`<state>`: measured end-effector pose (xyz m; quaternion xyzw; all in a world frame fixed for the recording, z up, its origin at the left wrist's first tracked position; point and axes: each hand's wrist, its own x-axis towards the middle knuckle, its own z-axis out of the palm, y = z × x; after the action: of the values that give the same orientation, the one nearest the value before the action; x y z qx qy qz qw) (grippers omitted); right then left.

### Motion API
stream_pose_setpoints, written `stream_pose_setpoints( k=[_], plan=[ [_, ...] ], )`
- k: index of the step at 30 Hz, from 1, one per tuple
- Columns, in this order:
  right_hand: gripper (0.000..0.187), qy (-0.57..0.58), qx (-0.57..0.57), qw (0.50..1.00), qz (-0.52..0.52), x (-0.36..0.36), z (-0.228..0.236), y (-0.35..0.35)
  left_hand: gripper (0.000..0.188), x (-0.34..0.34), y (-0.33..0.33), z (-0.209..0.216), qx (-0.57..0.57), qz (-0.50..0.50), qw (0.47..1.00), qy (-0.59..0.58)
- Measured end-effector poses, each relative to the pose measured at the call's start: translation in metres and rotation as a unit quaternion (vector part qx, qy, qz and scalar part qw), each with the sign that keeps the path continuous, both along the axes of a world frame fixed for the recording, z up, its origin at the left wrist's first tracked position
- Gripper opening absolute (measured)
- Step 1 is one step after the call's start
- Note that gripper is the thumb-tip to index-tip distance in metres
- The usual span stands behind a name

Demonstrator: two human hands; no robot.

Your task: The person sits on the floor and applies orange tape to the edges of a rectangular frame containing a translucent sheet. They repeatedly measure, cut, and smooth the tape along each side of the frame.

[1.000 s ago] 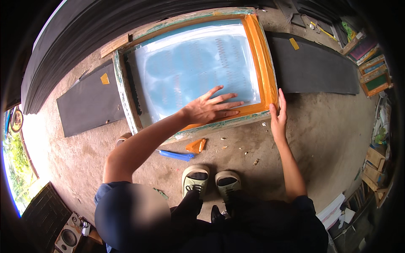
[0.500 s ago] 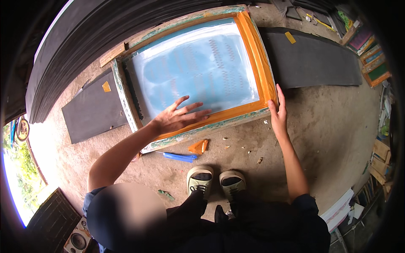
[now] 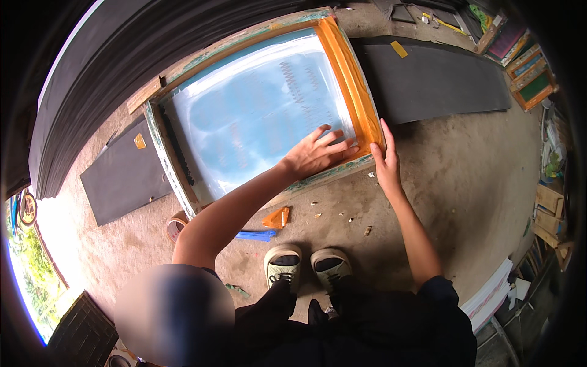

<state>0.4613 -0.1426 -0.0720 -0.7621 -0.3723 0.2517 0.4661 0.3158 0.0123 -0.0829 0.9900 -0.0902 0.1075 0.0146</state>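
A wooden screen-printing frame (image 3: 165,156) with flaking green and white paint lies before me, slightly tilted in view. Its blue mesh (image 3: 232,122) carries rows of faint zigzag marks and whitish borders. Glossy orange-brown tape (image 3: 345,79) covers the right border and runs along the near one. My left hand (image 3: 315,154) rests on the near border close to the right corner, fingers spread and a little bent, touching the tape; it holds nothing. At that corner my right hand (image 3: 387,159) grips the frame, thumb on top and fingers along the outer side.
Black sheets stick out from the frame's right (image 3: 434,79) and left (image 3: 122,177). A tall stack of dark sheets (image 3: 104,85) rises at far left. Near my shoes (image 3: 283,266) lie a tape roll (image 3: 176,227), an orange tape scrap (image 3: 277,218) and a blue strip (image 3: 257,235).
My left hand has slid right along the near border, toward the taped corner. My right hand keeps its grip there. The whole view has shifted slightly, and the tape roll now shows more.
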Motion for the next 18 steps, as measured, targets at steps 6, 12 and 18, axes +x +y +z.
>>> stream_pose_setpoints(
  k=[6, 12, 18],
  plan=[
    [0.052, 0.037, -0.005, 0.999, -0.001, 0.001, 0.004, -0.001, 0.067, -0.066, 0.041, 0.001, -0.035, -0.085, 0.994, 0.066],
    [0.047, 0.093, 0.052, 0.994, -0.005, 0.005, -0.005, 0.000, 0.063, -0.050, 0.033, 0.012, -0.012, -0.095, 0.991, 0.091],
    [0.045, 0.123, 0.040, 0.992, -0.006, 0.002, -0.008, 0.000, 0.049, 0.015, 0.014, 0.003, -0.010, -0.103, 0.994, 0.027]
  ],
)
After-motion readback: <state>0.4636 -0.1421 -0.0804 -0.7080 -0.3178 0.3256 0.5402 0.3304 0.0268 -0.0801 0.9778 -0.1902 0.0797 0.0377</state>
